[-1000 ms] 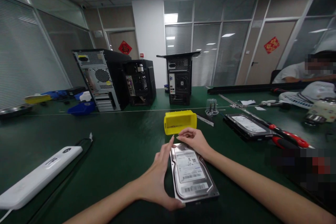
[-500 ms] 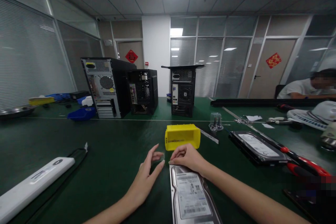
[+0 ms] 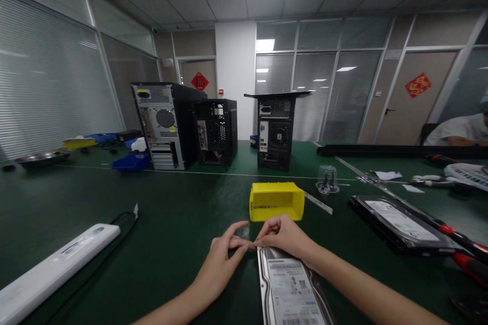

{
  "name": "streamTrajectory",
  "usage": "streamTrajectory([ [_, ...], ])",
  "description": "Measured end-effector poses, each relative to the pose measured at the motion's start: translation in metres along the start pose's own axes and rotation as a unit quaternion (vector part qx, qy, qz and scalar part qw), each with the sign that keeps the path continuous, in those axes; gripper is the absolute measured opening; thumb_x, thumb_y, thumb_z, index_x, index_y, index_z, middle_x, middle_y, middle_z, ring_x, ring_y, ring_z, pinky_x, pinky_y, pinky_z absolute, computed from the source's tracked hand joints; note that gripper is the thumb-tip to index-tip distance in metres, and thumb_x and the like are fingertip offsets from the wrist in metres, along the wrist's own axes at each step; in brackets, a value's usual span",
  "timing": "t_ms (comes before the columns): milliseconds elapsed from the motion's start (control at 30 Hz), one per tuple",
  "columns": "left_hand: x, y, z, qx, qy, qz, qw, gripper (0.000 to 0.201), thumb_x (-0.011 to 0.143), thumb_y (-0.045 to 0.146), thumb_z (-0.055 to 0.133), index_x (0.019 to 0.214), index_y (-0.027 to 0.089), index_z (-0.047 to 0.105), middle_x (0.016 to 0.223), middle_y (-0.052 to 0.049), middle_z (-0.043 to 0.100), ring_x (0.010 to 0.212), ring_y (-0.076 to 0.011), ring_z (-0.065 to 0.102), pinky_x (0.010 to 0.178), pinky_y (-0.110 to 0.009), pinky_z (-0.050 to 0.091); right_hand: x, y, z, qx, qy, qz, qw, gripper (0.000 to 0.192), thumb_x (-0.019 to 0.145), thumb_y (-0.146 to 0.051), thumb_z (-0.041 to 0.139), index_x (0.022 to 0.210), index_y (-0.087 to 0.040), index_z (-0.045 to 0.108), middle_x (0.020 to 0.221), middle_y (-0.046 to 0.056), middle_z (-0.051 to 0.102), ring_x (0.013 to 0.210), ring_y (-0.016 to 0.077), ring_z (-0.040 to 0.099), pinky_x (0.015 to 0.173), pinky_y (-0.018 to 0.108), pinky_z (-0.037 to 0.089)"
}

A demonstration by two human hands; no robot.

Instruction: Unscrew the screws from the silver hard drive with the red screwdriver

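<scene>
Both hands are pinching together at lower centre: left hand (image 3: pixel 221 259) and right hand (image 3: pixel 284 236) meeting fingertips at the far end of the hard drive (image 3: pixel 292 292), whose long axis is running toward the bottom edge.

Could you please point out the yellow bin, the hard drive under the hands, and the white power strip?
Yellow bin (image 3: pixel 276 202): head view, front wall.
Hard drive (image 3: pixel 292 292): head view, white label.
Power strip (image 3: pixel 57 261): head view, top face.
</scene>
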State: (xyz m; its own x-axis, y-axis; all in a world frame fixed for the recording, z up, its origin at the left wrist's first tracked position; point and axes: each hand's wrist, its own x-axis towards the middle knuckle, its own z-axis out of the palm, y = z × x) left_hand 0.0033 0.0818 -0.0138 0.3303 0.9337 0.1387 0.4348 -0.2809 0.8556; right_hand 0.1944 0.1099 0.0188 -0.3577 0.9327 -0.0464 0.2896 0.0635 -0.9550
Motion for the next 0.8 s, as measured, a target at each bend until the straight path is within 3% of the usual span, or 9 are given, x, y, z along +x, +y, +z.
streamTrajectory([
  [267, 0.001, 0.003, -0.003, -0.004, -0.003, 0.006, 1.0, 0.044, 0.091, 0.035, 0.046, 0.131, 0.019, 0.041, 0.103, -0.007, 0.073, 0.109, -0.0227, 0.061, 0.106, -0.042, 0.032, -0.006, -0.004, -0.004, -0.033, -0.002, -0.014, 0.999, 0.005, 0.066, -0.018, 0.074, 0.069, -0.015, 0.075, 0.066, 0.002, 0.071, 0.064, 0.0146, 0.064, 0.059, 0.024, 0.047],
  [533, 0.002, 0.006, -0.004, -0.005, -0.018, -0.006, 1.0, 0.04, 0.088, 0.036, 0.055, 0.123, 0.02, 0.051, 0.098, -0.004, 0.074, 0.105, -0.0222, 0.064, 0.103, -0.038, 0.035, -0.008, -0.008, -0.015, -0.088, 0.0, -0.029, 0.996, 0.02, 0.076, -0.031, 0.067, 0.084, -0.015, 0.075, 0.081, 0.007, 0.075, 0.076, 0.0187, 0.068, 0.068, 0.029, 0.051],
  [667, -0.001, 0.011, -0.034, 0.044, -0.11, 0.047, 0.992, 0.034, 0.082, 0.038, 0.066, 0.112, 0.024, 0.062, 0.105, -0.001, 0.07, 0.102, -0.0204, 0.062, 0.095, -0.032, 0.041, -0.036, -0.021, -0.061, -0.15, 0.037, -0.044, 0.987, 0.021, 0.073, -0.037, 0.068, 0.082, -0.02, 0.076, 0.084, 0.008, 0.074, 0.078, 0.0226, 0.066, 0.073, 0.036, 0.05],
  [733, -0.001, 0.011, -0.05, 0.08, -0.17, 0.08, 0.979, 0.037, 0.075, 0.041, 0.074, 0.107, 0.025, 0.066, 0.107, -0.002, 0.066, 0.103, -0.0211, 0.058, 0.092, -0.032, 0.042, -0.066, -0.018, -0.101, -0.191, 0.058, -0.043, 0.979, 0.019, 0.071, -0.039, 0.07, 0.08, -0.024, 0.077, 0.09, 0.01, 0.073, 0.085, 0.0252, 0.067, 0.079, 0.039, 0.048],
  [800, 0.0, 0.009, -0.059, 0.102, -0.198, 0.108, 0.969, 0.038, 0.069, 0.044, 0.078, 0.102, 0.027, 0.07, 0.103, -0.002, 0.063, 0.102, -0.0212, 0.055, 0.089, -0.031, 0.043, -0.103, 0.0, -0.147, -0.303, 0.119, -0.024, 0.945, 0.023, 0.069, -0.044, 0.07, 0.082, -0.028, 0.079, 0.091, 0.014, 0.073, 0.083, 0.0232, 0.068, 0.075, 0.038, 0.048],
])
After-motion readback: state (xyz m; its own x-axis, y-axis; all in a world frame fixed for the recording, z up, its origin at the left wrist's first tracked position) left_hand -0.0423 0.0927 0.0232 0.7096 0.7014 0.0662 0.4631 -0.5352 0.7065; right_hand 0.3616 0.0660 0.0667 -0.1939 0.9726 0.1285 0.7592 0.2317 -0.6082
